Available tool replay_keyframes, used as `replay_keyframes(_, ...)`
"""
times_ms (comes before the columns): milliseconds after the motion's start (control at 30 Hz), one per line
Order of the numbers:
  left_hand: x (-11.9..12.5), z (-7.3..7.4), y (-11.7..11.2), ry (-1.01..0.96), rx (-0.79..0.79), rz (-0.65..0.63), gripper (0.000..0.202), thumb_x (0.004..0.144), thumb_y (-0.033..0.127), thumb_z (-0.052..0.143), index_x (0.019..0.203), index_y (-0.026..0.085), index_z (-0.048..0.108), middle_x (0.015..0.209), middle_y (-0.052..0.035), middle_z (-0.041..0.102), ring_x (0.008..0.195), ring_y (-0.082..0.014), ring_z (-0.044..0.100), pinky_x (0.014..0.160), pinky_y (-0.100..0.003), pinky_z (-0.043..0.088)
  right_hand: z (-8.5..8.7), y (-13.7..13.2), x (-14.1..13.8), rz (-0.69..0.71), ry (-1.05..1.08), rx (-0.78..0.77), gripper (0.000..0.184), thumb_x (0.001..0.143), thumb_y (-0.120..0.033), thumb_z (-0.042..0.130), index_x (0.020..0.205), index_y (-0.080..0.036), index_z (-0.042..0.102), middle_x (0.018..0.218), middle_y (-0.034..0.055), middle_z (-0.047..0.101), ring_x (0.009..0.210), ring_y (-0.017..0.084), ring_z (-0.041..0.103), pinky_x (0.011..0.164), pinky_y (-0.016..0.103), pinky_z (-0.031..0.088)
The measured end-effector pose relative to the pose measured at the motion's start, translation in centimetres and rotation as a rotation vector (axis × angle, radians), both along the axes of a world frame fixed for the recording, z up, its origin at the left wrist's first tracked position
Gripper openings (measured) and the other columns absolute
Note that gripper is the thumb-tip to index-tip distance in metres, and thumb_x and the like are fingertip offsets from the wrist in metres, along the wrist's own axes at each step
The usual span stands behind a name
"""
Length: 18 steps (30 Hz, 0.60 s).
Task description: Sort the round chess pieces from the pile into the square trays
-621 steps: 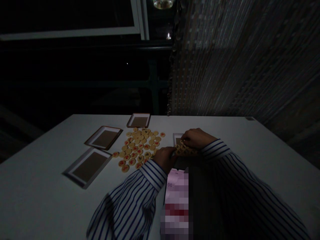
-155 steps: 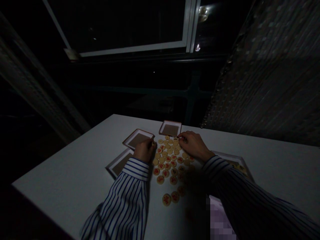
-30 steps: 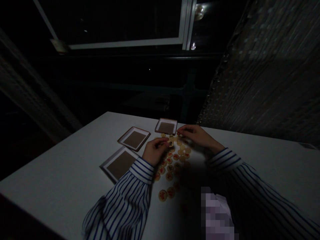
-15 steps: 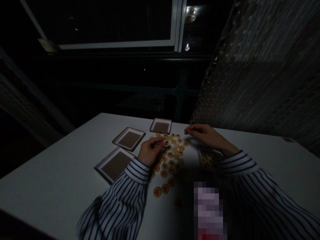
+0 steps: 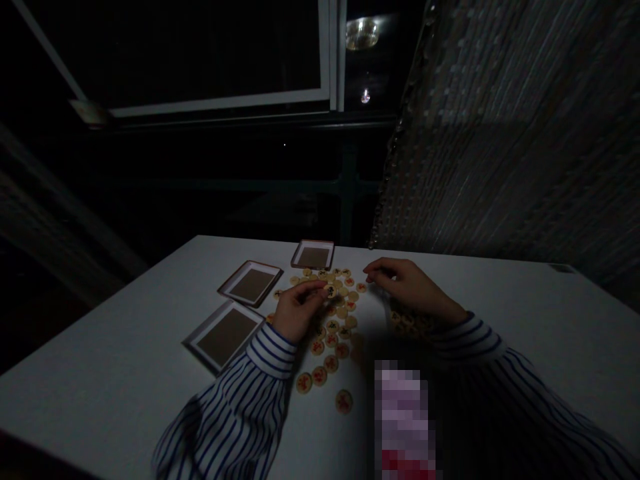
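Note:
My left hand [image 5: 297,308] is closed in a pinch on a round Chinese chess piece [image 5: 331,291] with a black character. It holds the piece above a loose spread of similar pieces, some marked red [image 5: 319,375], some black [image 5: 333,326], others showing plain faces [image 5: 353,296]. To the right of the spread, my right hand [image 5: 400,283] hovers with loosely bent fingers; nothing shows in it. Below its wrist, in deep shadow, lies a group of black-marked pieces [image 5: 407,320], partly hidden by the forearm.
Three shallow trays stand on the white table [image 5: 125,333]: a near left one [image 5: 226,333], a middle one [image 5: 251,283] and a far one [image 5: 313,255]. A bead curtain [image 5: 480,147] hangs at the right. A blurred patch [image 5: 404,413] covers something near the front.
The view has shifted slightly. My right hand has lowered a little, its fingers more bent. My left hand still pinches the black-marked piece above the spread.

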<state>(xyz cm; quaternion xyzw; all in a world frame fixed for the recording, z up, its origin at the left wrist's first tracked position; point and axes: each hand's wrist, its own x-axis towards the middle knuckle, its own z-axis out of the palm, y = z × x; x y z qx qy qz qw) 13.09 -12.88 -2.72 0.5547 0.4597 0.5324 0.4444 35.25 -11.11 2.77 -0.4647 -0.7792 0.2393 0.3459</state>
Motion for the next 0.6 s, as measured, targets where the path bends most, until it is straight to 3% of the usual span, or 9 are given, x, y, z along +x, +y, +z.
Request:
replay_keyframes(133, 0.8, 0.3, -0.4, -0.063, -0.039, -0.009, 0.034, 0.064, 0.038, 0.069, 0.088, 0.014, 0.067, 0.085, -0.0070, 0.069, 0.077, -0.0182, 0.063, 0.073, -0.031, 0.051, -0.1, -0.5, -0.3, 0.050, -0.016, 0.038, 0.020, 0.077, -0.025, 0.051, 0.088, -0.018, 0.066, 0.086, 0.0036, 0.068, 0.080, 0.017, 0.060, 0.072, 0.028, 0.045)
replay_keyframes(367, 2.7, 1.3, -1.1, 0.035, 0.010, 0.036, 0.030, 0.068, 0.035, 0.066, 0.089, 0.015, 0.067, 0.088, -0.0070, 0.069, 0.081, -0.0187, 0.063, 0.076, -0.030, 0.049, 0.5, -1.8, -0.9, 0.139, -0.038, 0.022, 0.023, 0.078, -0.025, 0.050, 0.095, -0.020, 0.064, 0.085, 0.0025, 0.067, 0.077, 0.015, 0.059, 0.070, 0.026, 0.043)
replay_keyframes(600, 5.3, 2.8, -1.6, 0.008, 0.016, 0.084, 0.026, 0.068, 0.029, 0.065, 0.089, 0.013, 0.067, 0.087, -0.0067, 0.069, 0.083, -0.0176, 0.063, 0.079, -0.030, 0.048, 1.4, -2.2, -0.6, 0.142, -0.029, 0.086, 0.023, 0.078, -0.028, 0.053, 0.096, -0.020, 0.064, 0.086, 0.0021, 0.066, 0.077, 0.014, 0.057, 0.068, 0.024, 0.041)
